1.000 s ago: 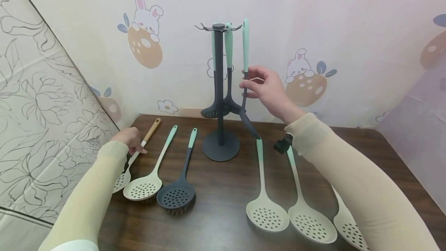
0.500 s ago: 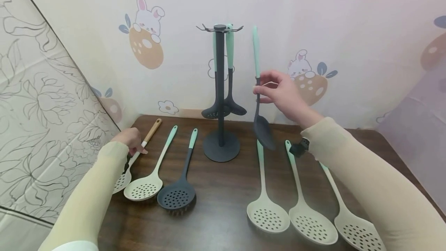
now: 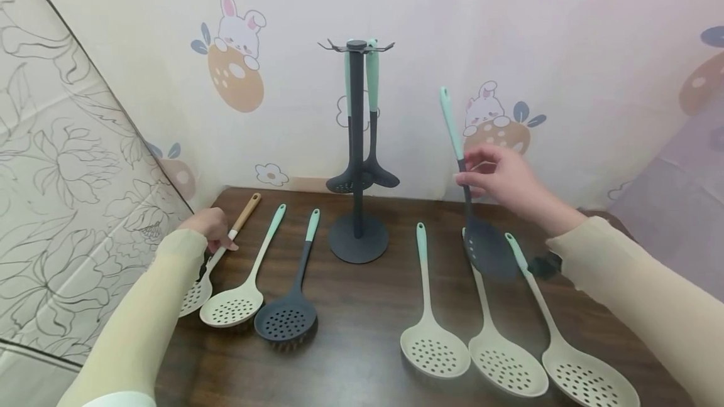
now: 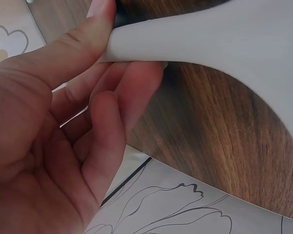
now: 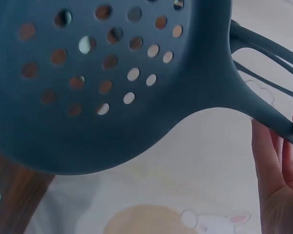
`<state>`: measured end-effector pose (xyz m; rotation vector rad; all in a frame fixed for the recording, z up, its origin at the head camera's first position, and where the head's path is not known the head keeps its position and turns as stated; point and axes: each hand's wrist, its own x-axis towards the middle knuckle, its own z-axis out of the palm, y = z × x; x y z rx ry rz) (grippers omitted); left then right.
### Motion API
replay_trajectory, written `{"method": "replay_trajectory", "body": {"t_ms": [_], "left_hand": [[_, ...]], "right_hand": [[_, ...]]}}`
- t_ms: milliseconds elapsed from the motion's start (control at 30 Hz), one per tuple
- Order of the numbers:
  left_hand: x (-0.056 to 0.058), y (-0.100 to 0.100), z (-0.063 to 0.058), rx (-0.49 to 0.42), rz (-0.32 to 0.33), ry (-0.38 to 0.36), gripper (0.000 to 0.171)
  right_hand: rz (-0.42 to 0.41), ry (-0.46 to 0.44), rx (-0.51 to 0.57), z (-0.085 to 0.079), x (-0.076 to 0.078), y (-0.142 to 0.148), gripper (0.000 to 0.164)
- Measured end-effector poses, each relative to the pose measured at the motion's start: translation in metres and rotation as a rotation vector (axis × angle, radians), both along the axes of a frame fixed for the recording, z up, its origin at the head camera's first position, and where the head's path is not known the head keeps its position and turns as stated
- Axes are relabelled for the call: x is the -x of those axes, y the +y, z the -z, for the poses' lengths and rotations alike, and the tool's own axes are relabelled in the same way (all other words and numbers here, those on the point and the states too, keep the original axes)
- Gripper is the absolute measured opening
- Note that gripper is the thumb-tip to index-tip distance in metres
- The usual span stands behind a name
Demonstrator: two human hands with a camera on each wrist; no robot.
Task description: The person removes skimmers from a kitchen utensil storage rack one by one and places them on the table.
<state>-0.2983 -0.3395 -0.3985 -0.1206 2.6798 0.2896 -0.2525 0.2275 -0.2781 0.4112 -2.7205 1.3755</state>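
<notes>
Smooth, matt plastic over wood grain.
In the right wrist view, the slotted spoon (image 5: 200,73) looks like smooth plastic, mostly matt; the pale ladle (image 4: 219,39) filling the left wrist view's upper right is satin-smooth. At the head view's centre, the stand (image 3: 357,143) appears matt, perhaps painted metal. The wood-look worktop (image 3: 362,325) carries a soft gloss; the backdrop (image 3: 317,5) is lightly creased, printed cloth.

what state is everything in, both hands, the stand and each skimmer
Left hand: pinches the wooden-handled skimmer
Right hand: pinches the raised dark skimmer
Raised dark skimmer: off the table, tilted, handle up
Wooden-handled skimmer: held, lifted or not unclear
Cream skimmer, left: lying on table
Flat dark skimmer: lying on table
Three cream skimmers, right: lying on table
Stand: upright
Hung utensils: handles up
</notes>
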Motion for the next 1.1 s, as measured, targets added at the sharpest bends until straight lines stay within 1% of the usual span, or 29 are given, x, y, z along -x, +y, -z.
{"method": "replay_trajectory", "body": {"t_ms": [133,300,367,533,800,1000,1100], "left_hand": [[0.001,-0.001,-0.001,-0.002,-0.004,-0.002,0.030],[0.001,-0.002,-0.002,-0.011,0.013,0.001,0.029],[0.001,-0.002,-0.002,-0.020,0.021,0.005,0.029],[0.001,-0.003,-0.002,-0.029,0.010,-0.006,0.029],[0.003,-0.003,0.000,-0.023,0.023,-0.003,0.030],[0.006,-0.005,0.002,-0.042,0.036,-0.005,0.030],[0.006,-0.006,0.003,-0.039,0.025,-0.001,0.029]], "right_hand": [[0.003,-0.020,-0.063,0.007,-0.007,0.019,0.043],[0.008,-0.034,-0.135,0.011,-0.014,0.045,0.044],[0.006,-0.044,-0.145,0.013,-0.015,0.054,0.043],[0.004,-0.066,-0.158,0.023,-0.019,0.073,0.040],[0.015,-0.070,-0.229,0.047,-0.026,0.103,0.036],[0.057,-0.056,-0.328,0.065,-0.036,0.134,0.042],[0.078,-0.061,-0.383,0.073,-0.040,0.147,0.046]]}}
